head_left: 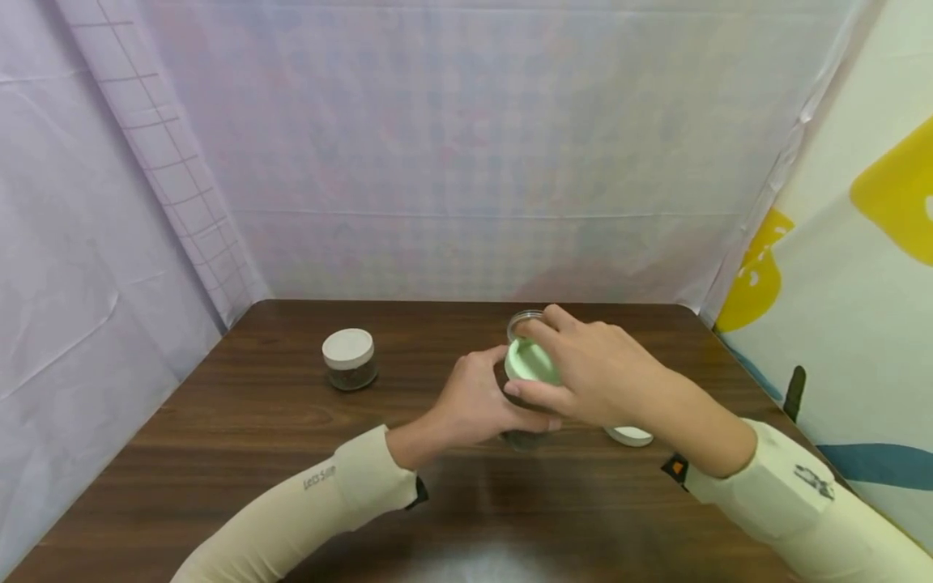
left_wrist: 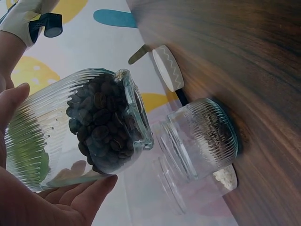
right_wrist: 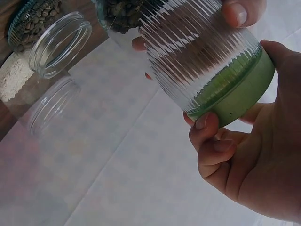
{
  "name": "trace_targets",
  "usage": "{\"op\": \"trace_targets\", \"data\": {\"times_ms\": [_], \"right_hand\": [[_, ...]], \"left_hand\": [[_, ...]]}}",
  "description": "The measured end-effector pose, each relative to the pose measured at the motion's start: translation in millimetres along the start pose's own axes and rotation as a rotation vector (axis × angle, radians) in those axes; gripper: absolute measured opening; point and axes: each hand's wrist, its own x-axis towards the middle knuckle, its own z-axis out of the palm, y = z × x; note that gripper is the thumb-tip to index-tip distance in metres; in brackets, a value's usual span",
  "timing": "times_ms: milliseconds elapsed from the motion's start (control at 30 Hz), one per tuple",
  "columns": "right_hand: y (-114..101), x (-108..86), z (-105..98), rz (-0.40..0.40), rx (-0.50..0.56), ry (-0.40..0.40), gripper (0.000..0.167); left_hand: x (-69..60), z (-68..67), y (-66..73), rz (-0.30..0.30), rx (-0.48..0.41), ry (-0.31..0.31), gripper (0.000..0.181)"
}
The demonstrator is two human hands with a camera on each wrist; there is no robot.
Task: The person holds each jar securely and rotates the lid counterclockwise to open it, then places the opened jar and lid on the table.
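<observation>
The left hand (head_left: 477,397) grips the bean jar (left_wrist: 89,125) (hold it still!), and the right hand (head_left: 601,366) pinches the green lid (head_left: 530,363); best keep it flat and turn gently.

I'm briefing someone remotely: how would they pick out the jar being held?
Start at the brown table. Above it, the left hand grips a ribbed glass jar while the right hand holds its lid. Unlike the white-lidded jar and open jars, its lid is green.
</observation>
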Motion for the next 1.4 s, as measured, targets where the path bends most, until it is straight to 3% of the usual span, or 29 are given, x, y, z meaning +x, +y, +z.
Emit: {"op": "trace_targets", "data": {"times_ms": [333, 833, 1000, 1200, 1400], "right_hand": [[2.1, -3.1, 3.9, -0.011, 0.018, -0.049, 0.061], [2.9, -6.1, 6.0, -0.020, -0.001, -0.021, 0.058], [2.7, -9.5, 5.0, -0.043, 0.056, -0.054, 0.055], [1.4, -13.3, -2.0, -0.081, 0.112, -0.104, 0.048], [2.1, -16.4, -8.4, -0.095, 0.167, -0.115, 0.059]], "left_hand": [[1.2, 2.5, -6.5, 0.021, 0.023, -0.046, 0.060], [4.2, 3.2, -11.4, 0.066, 0.025, -0.134, 0.056], [3.1, 2.6, -15.0, 0.116, 0.034, -0.165, 0.058], [1.3, 2.2, -15.8, 0.161, 0.054, -0.159, 0.060], [0.7, 2.9, -17.6, 0.169, 0.044, -0.162, 0.063]]}}
